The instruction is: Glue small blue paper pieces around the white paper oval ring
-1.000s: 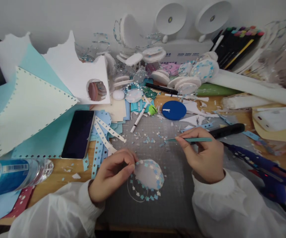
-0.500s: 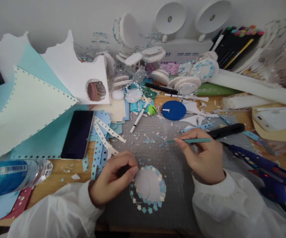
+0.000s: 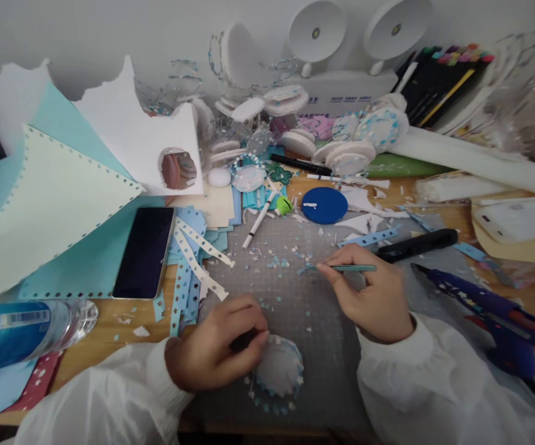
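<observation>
My left hand (image 3: pixel 223 346) is closed in a pinch at the upper left edge of a round white disc (image 3: pixel 278 366). Small blue and white paper stars ring this disc, partly on a thin loop at its lower left; it is blurred and tilted. Between the thumb and fingers of my right hand (image 3: pixel 372 293) is a pair of teal tweezers (image 3: pixel 353 268), pointing left. The tweezer tips are close to a pale blue star, but I cannot tell whether they grip it. Several loose paper stars (image 3: pixel 279 262) lie scattered on the grey cutting mat (image 3: pixel 316 315).
A blue glue gun (image 3: pixel 490 303) and a black-handled cutter (image 3: pixel 418 245) lie at the right. Left are a phone (image 3: pixel 144 253), punched paper strips (image 3: pixel 197 266) and a water bottle (image 3: pixel 30 334). White discs (image 3: pixel 295 142) crowd the back, behind a blue oval lid (image 3: pixel 325 205).
My left hand has shifted slightly right and down, and the starred disc has tilted and moved down. My right hand has moved left with the tweezers, bringing their tips nearer the loose stars.
</observation>
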Demonstrator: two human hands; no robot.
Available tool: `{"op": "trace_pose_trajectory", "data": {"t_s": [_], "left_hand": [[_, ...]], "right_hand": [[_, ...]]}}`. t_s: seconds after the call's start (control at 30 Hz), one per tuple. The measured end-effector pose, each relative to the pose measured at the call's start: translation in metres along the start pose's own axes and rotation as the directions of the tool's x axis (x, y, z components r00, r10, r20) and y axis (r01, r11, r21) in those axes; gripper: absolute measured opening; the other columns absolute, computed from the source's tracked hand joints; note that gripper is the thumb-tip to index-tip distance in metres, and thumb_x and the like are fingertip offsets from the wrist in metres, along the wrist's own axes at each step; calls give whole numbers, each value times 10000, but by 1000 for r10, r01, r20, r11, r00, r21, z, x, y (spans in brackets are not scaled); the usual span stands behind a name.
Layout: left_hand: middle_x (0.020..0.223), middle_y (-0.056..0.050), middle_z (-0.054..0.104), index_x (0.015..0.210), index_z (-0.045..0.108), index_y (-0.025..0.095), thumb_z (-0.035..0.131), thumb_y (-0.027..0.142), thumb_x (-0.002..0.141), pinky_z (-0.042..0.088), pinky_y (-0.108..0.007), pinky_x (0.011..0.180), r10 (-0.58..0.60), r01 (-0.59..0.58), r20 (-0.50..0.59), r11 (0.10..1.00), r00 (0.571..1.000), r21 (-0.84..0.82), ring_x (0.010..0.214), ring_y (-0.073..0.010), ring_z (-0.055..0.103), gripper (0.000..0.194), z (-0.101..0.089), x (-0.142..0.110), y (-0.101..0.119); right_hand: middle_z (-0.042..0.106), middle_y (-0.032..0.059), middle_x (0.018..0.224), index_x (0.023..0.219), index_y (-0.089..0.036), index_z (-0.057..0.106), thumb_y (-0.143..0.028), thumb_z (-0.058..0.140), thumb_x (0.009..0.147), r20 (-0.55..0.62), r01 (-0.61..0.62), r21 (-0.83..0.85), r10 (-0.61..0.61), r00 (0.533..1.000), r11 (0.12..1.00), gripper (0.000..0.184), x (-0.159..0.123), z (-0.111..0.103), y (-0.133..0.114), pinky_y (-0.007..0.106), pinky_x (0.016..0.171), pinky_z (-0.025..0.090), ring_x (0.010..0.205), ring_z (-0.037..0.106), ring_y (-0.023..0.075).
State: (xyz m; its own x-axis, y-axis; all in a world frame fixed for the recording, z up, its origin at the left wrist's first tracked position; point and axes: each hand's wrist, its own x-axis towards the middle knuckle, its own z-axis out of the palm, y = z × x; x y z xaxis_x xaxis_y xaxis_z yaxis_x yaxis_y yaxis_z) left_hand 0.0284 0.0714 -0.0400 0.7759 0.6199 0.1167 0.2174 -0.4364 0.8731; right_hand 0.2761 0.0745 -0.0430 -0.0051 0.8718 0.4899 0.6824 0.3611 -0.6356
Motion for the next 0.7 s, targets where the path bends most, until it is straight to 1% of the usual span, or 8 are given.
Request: {"op": "trace_pose_trajectory", "data": {"t_s": [0.2, 0.27, 0.33, 0.4, 0.47, 0.57, 0.7], "left_hand": [[860, -74, 576, 925, 557, 143, 504, 52, 847, 464, -267, 730, 9, -12, -125, 1000, 992, -22, 826, -163, 553, 131, -1, 0, 0], [866, -73, 583, 935, 574, 145, 507, 55, 848, 467, -270, 735, -3, -1, -171, 1000, 985, -22, 832, -164, 562, 142, -1, 0, 0], [862, -70, 587, 926, 584, 149, 501, 54, 850, 468, -268, 734, -14, 11, -210, 1000, 978, -16, 828, -162, 567, 147, -1, 0, 0], [858, -66, 589, 918, 589, 152, 498, 53, 851, 468, -265, 732, -24, 22, -228, 1000, 973, -10, 826, -160, 569, 150, -2, 0, 1], [855, -64, 591, 921, 591, 155, 500, 53, 849, 470, -264, 725, -26, 25, -232, 1000, 972, -5, 824, -160, 570, 154, -2, 0, 1], [843, -59, 590, 916, 592, 156, 500, 50, 845, 469, -261, 718, -17, 18, -243, 1000, 970, 2, 814, -158, 568, 157, -2, 0, 2], [847, -58, 594, 921, 600, 150, 501, 45, 848, 467, -254, 727, -26, 28, -259, 1000, 965, 2, 816, -151, 570, 162, -1, 1, 1]], "right_hand": [[650, 6, 680, 717, -220, 595, -172, 649, 798, -76, -12, 57, 17, 997, 998, 108, 1, -1, -4, 291, 575, 488, 617, 611, 169], [648, 7, 678, 711, -217, 588, -181, 646, 799, -56, -8, 46, 11, 998, 999, 112, 1, -1, -3, 294, 575, 484, 618, 611, 172], [639, 3, 665, 705, -214, 580, -188, 647, 798, -8, -7, 9, 8, 1000, 1000, 117, 1, -1, -1, 285, 568, 474, 614, 610, 167], [632, -2, 652, 704, -214, 580, -190, 641, 803, 36, -9, -23, 9, 999, 1000, 118, 1, -1, 0, 273, 557, 466, 603, 606, 159], [634, -3, 652, 706, -219, 582, -197, 635, 810, 38, -11, -21, 12, 999, 1000, 119, 1, -1, 1, 270, 554, 468, 602, 608, 158], [650, -2, 669, 711, -231, 583, -204, 647, 806, -17, -11, 27, 12, 1000, 1000, 118, 2, -2, -1, 278, 565, 489, 617, 619, 165], [660, 7, 690, 727, -224, 599, -137, 670, 775, -114, -21, 182, 43, 993, 983, 122, 2, -3, -7, 297, 591, 514, 640, 637, 173]]}}
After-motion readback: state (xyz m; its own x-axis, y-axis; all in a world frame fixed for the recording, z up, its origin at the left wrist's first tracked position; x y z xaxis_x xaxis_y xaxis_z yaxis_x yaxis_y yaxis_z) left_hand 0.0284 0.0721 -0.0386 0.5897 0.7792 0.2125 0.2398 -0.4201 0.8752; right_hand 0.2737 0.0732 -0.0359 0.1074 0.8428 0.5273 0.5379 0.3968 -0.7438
